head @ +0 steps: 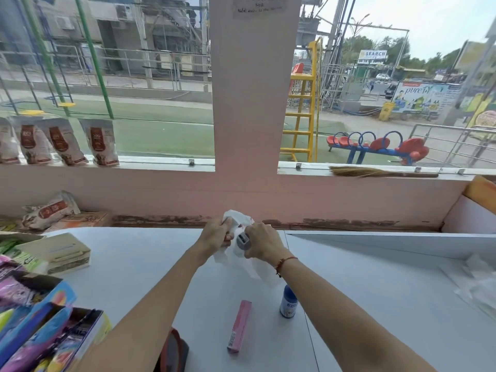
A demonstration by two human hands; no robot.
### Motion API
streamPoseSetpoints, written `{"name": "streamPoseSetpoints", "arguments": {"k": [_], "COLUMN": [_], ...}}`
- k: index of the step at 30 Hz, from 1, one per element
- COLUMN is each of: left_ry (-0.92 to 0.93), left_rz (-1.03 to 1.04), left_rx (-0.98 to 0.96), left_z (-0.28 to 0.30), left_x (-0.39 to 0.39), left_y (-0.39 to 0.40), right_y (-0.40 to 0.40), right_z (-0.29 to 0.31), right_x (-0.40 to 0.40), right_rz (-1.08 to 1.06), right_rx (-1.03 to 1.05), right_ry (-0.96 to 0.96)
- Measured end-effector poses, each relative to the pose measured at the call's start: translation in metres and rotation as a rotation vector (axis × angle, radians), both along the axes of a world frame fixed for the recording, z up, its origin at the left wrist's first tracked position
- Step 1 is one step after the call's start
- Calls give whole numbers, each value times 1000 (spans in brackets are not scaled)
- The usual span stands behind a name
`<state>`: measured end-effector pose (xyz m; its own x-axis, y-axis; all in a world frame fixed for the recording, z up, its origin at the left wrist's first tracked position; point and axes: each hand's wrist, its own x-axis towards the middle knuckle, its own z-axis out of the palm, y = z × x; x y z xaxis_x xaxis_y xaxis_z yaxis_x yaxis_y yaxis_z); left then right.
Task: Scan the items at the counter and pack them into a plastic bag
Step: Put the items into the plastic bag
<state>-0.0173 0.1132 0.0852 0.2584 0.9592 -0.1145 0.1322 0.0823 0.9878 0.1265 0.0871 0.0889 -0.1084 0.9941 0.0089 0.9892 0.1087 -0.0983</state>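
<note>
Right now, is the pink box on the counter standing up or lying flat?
Lying flat. The pink box rests on its long side on the counter, beside the upright blue-capped bottle, apart from both hands.

Both arms outstretched; left hand (214, 233), right hand (264, 244) clenched.

both hands meet at the far edge of the pale worktop (139, 264), under the pink wall. the left hand (214, 233) pinches a thin white plastic bag (236, 224), its grip closed on the crumpled top. the right hand (264, 244) has its grip closed around a grey handheld scanner (243, 239), held against the bag. nearer the person, a pink box (239, 326) lies flat and a small blue-capped bottle (288, 302) stands upright just beside the right forearm.
</note>
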Motion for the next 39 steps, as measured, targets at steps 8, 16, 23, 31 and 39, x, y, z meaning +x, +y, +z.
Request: {"name": "streamPoseSetpoints", "arguments": {"k": [8,16,23,31,39], "left_ry": [58,57,150,255,298], "left_rz": [-5,81,109,75,209], "left_rx": [-76,-62,19,26,-3], "left_z": [-24,-36,-35,-52,-59], "left_x": [-16,-7,-4,-10,-22], "left_y": [-10,-10,-12,-30,-34], "right_y": [28,5,-24,-47,-29], "right_z": [-29,-27,-35,-82,-39], "right_x": [19,23,-4,-18,22], "right_rz": [-4,40,521,634,151], "right_rx": [-2,228,-67,-316,-141], "right_ry": [-473,-270,-28,-314,248]}}
